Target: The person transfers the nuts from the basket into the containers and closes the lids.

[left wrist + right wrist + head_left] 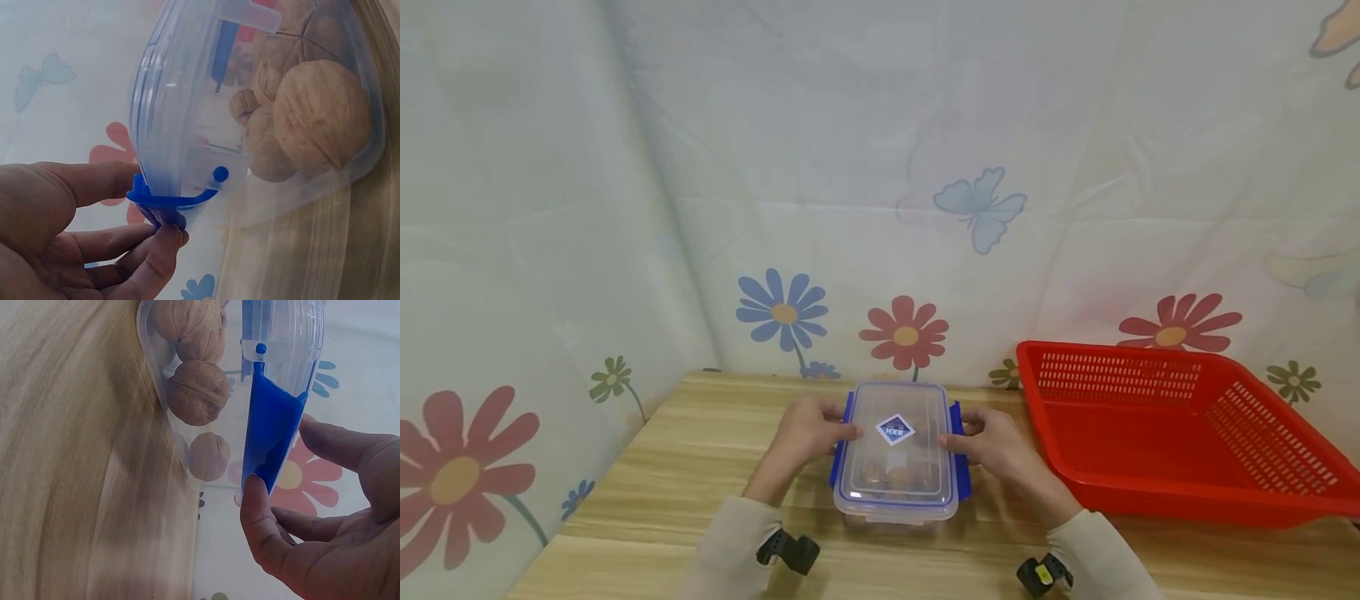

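Note:
A clear plastic food container (913, 404) with a blue-edged lid sits on the table, a diamond-shaped label (895, 429) on its top. Several walnuts (322, 119) show through its wall. At its left side my left hand (805, 433) pinches the blue latch (172, 200), thumb at the lid's edge and fingers beneath. Opposite, my right hand (1000, 446) holds the other blue latch (272, 422) between thumb and fingers. In the right wrist view that latch slants outward from the container wall.
A red plastic basket (1067, 483) with slotted walls stands on the wooden table (700, 450) to the right, close to my right forearm. Behind the table hangs a white cloth (850, 167) printed with flowers and butterflies.

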A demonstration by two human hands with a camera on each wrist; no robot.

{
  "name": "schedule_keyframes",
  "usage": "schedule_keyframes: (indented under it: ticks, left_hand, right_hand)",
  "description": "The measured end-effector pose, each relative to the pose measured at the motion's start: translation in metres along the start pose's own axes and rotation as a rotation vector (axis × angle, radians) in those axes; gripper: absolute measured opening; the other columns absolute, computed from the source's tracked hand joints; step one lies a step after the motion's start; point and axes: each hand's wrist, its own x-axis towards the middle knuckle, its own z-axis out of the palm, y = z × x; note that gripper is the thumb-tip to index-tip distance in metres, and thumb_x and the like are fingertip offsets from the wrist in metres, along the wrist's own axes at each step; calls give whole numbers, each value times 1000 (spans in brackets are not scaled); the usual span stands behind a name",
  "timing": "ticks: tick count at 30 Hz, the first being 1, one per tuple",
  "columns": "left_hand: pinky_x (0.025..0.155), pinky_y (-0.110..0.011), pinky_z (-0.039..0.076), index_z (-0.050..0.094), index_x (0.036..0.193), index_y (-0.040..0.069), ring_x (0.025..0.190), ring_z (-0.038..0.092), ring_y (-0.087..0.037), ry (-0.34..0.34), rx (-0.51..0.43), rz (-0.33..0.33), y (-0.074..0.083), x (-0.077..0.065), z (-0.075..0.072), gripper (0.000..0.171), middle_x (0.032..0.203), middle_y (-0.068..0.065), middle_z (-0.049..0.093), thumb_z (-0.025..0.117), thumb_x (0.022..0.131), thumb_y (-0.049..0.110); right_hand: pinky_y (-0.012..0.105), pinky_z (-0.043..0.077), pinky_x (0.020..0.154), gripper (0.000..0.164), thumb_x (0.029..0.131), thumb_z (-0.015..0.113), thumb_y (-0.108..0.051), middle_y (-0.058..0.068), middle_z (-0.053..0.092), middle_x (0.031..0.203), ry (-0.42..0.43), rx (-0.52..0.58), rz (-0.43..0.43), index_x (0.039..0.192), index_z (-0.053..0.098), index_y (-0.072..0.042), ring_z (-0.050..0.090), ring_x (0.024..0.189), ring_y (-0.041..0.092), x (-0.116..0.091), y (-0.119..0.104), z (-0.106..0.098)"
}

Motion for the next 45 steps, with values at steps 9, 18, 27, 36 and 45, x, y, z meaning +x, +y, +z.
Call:
schedule_keyframes:
  ticks: [9,18,27,36,45]
  left_hand:
    - [71,-38,67,77,113,-7,79,75,-25,11,-28,17,-4,-1,2,30,99,-16,77,85,88,7]
    - [71,-39,67,76,119,-8,81,77,-26,25,-123,35,-19,2,6,38,96,-15,78,88,86,8]
    - [72,-40,67,76,118,-7,79,77,-26,34,-145,35,-21,3,4,39,94,-14,78,90,85,9]
    - [76,-43,67,77,116,-7,80,77,-27,26,-157,39,-21,5,4,38,95,-15,78,90,84,8]
    - [76,-42,67,77,115,-7,81,77,-25,30,-158,49,-22,5,3,38,94,-14,78,91,84,9]
  right_hand:
    - [43,66,84,60,93,85,-22,13,70,109,3,-2,-2,140,60,6,73,85,22,-1,0,0]
    - [41,66,86,57,92,85,-14,14,71,114,18,14,-26,141,61,5,72,90,23,-2,0,2]
    - [41,66,85,54,92,84,-14,13,72,112,52,-33,-70,137,63,7,69,89,22,-3,-3,6]
    - [42,65,86,49,92,83,-11,17,71,113,100,-27,-95,132,65,10,68,93,26,-5,-2,10]
    - [40,64,85,46,92,83,-10,16,68,112,121,-19,-101,130,66,10,64,96,28,-8,-4,12]
